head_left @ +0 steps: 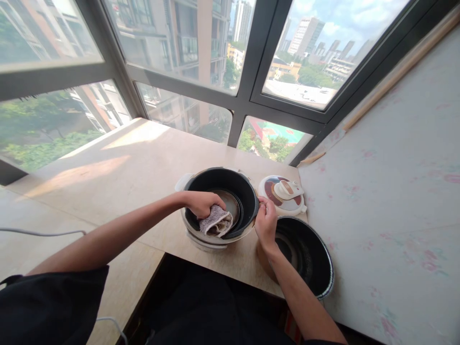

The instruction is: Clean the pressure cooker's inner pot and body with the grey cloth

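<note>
A round electric cooker (248, 190) with a black interior and a pale rim stands on the stone ledge in front of me. Inside it, my left hand (204, 205) grips a folded, greyish-purple cleaning cloth (216, 221), which rests against the near inner wall. My right hand (266, 219) is closed on the cooker's right rim, fingers curled over the edge. Just beneath and beside my right forearm sits a dark inner pot (316, 256) with a bright metal rim. The cooker's lid (285, 195), white and brown with a handle, lies beyond my right hand.
The pale stone ledge (143, 158) runs along the windows, with a front edge close to my body. A floral-papered wall (388, 215) bounds the right side. Grey cables (43, 233) lie at the left. Dark window frames (244, 91) rise behind the cooker.
</note>
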Motion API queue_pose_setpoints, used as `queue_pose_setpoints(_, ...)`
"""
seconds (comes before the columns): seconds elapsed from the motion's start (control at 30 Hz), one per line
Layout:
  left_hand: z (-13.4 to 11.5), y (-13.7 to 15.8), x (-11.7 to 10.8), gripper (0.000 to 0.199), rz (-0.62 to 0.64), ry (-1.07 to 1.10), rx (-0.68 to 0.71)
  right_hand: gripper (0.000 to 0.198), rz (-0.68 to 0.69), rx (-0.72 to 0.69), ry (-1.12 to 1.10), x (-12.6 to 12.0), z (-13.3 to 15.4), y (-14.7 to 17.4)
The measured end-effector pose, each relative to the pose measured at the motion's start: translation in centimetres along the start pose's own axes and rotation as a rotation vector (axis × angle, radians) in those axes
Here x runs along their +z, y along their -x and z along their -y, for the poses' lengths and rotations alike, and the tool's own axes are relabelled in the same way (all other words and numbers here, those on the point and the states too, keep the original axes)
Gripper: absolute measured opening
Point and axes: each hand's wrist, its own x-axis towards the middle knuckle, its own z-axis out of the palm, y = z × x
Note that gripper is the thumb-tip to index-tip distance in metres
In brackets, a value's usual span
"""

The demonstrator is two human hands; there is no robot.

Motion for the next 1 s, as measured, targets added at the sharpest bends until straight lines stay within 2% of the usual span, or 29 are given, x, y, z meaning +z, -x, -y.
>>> queue_pose_setpoints(0.2,-0.4,2.5,-1.5,0.044,-0.142,-0.238,-0.045,0.028,0.003,0.01,0.002,-0.1,0.2,0.0)
queue_pose_setpoints(0.37,-0.1,2.3,-1.6,0.035,-0.369,-0.446,-0.147,0.028,0.006,0.025,-0.003,-0.1,0.2,0.0)
queue_pose_setpoints(0.43,0.1,2.0,-1.8,0.026,-0.489,-0.507,-0.192,0.028,0.009,0.037,-0.01,-0.1,0.2,0.0)
queue_pose_setpoints(0.5,0.4,1.6,-2.0,0.022,-0.665,-0.536,-0.272,0.028,0.011,0.047,-0.018,-0.1,0.1,0.0)
queue_pose_setpoints(0.6,0.6,0.8,-2.3,0.034,-0.936,-0.539,-0.446,0.028,0.006,0.055,-0.028,0.0,0.1,0.1)
queue_pose_setpoints(0.67,0.6,0.1,-2.5,0.039,-1.041,-0.529,-0.538,0.028,0.001,0.061,-0.03,0.0,0.1,0.1)
queue_pose_setpoints(0.83,0.2,-2.3,-2.7,0.035,-1.126,-0.511,-0.59,0.029,-0.009,0.067,-0.028,0.2,0.0,0.1)
queue_pose_setpoints(1.0,-0.7,-5.5,-2.5,0.033,-1.092,-0.517,-0.532,0.029,-0.019,0.074,-0.027,0.2,-0.1,0.2)
